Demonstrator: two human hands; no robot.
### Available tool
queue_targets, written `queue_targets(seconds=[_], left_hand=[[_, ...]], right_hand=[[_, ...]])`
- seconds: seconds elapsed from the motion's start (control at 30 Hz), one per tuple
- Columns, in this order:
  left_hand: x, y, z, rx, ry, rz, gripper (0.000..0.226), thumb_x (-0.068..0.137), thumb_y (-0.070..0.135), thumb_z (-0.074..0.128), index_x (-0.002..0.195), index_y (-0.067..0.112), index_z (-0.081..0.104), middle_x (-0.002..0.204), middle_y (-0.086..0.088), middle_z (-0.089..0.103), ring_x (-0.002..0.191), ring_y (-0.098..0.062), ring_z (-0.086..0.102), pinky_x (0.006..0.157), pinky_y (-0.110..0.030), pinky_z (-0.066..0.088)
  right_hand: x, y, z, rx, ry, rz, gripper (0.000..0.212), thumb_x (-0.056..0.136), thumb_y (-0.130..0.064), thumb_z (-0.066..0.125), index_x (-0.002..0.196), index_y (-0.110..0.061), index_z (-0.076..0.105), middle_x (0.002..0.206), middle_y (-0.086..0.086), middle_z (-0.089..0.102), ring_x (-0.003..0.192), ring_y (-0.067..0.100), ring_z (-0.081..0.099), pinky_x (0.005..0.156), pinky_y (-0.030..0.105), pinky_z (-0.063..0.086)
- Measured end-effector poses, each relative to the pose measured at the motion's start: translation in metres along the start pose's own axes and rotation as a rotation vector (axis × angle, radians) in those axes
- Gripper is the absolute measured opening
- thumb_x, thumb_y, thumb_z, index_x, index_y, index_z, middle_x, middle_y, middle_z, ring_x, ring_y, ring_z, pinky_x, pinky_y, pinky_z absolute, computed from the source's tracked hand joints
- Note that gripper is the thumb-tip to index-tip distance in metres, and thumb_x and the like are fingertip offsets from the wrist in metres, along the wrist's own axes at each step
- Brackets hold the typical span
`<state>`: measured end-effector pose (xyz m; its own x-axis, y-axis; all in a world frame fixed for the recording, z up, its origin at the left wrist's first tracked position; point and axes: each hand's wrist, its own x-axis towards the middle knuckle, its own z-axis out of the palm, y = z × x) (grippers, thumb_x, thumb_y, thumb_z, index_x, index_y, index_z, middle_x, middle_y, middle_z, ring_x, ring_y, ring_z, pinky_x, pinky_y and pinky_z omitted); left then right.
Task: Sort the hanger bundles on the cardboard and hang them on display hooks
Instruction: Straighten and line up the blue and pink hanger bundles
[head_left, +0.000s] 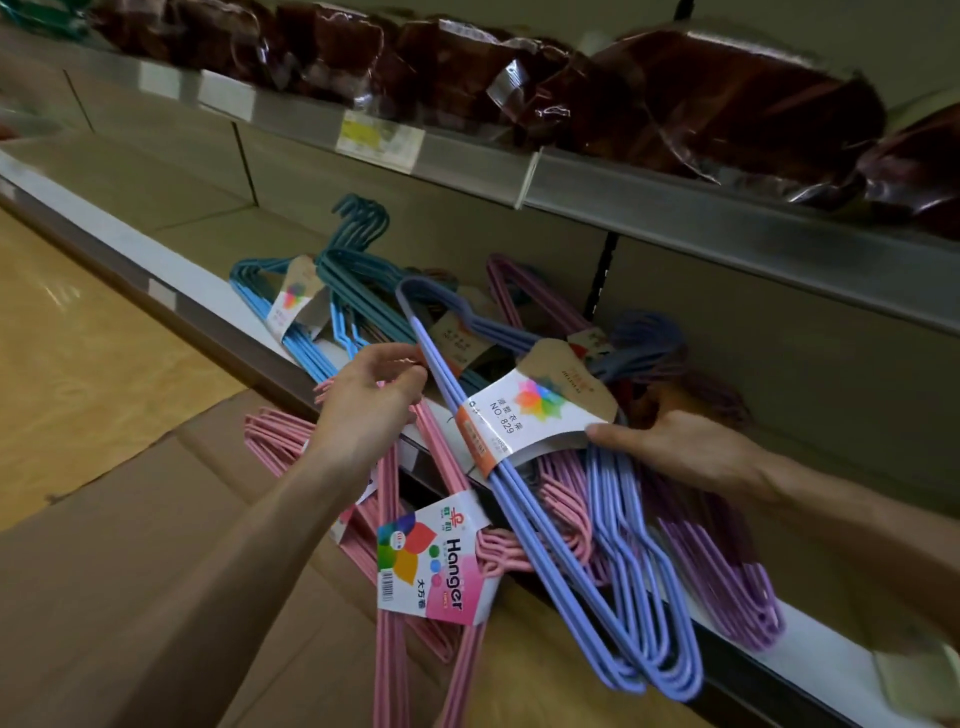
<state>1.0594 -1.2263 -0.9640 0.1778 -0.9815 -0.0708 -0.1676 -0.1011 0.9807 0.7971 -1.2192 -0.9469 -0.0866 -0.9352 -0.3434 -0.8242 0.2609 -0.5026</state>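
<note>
My right hand (680, 452) grips a periwinkle-blue hanger bundle (550, 530) by its white paper label, holding it slanted above the shelf edge. My left hand (369, 395) pinches the pink hanger bundle (395, 639), whose "Hanger" label hangs below my wrist, over the cardboard (130, 571). Another pink bundle (275, 436) lies on the cardboard beside my left wrist. On the low shelf lie light blue (291, 332), teal (358, 260) and purple (727, 561) bundles in a loose pile. No display hook is in view.
The low shelf's white front edge (171, 291) runs diagonally across the view. An upper shelf (623, 192) with price tags carries dark brown wrapped goods (727, 98). Yellowish floor (62, 364) lies to the left of the cardboard.
</note>
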Motion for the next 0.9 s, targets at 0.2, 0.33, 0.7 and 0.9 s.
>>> queue_targets(seconds=[0.2,0.33,0.7,0.9], left_hand=[[0.015,-0.017,0.027,-0.301,-0.081,-0.289,0.054,0.096,0.021,0.062,0.144,0.014,0.038,0.122,-0.014,0.059,0.106,-0.028,0.063,0.095,-0.041,0.053],[0.012,-0.015,0.036,-0.374,-0.164,-0.314,0.031,0.097,0.018,0.060,0.127,0.015,0.050,0.116,-0.010,0.066,0.103,-0.027,0.068,0.088,-0.037,0.053],[0.011,-0.013,0.022,-0.476,-0.150,-0.278,0.049,0.093,0.021,0.066,0.136,0.010,0.046,0.121,-0.020,0.065,0.098,-0.030,0.072,0.087,-0.039,0.059],[0.010,-0.001,0.008,-0.505,-0.057,-0.221,0.044,0.096,0.025,0.062,0.134,0.007,0.048,0.106,-0.017,0.073,0.087,-0.029,0.075,0.076,-0.038,0.062]], right_hand=[[0.014,-0.004,0.026,0.137,-0.085,-0.007,0.024,0.084,-0.036,0.078,0.101,-0.021,0.071,0.089,0.000,0.074,0.073,0.012,0.068,0.062,0.021,0.050],[0.018,-0.005,0.031,0.195,-0.034,0.130,0.022,0.085,-0.020,0.073,0.100,-0.004,0.069,0.097,0.022,0.073,0.078,0.033,0.070,0.069,0.041,0.057],[0.009,-0.010,0.018,0.384,0.008,0.125,0.016,0.090,-0.015,0.063,0.087,-0.001,0.070,0.072,0.011,0.075,0.070,0.031,0.074,0.081,0.051,0.061],[0.008,-0.028,0.017,0.342,0.111,-0.027,0.020,0.087,-0.011,0.061,0.068,-0.007,0.068,0.065,0.010,0.073,0.059,0.026,0.072,0.070,0.038,0.059]])
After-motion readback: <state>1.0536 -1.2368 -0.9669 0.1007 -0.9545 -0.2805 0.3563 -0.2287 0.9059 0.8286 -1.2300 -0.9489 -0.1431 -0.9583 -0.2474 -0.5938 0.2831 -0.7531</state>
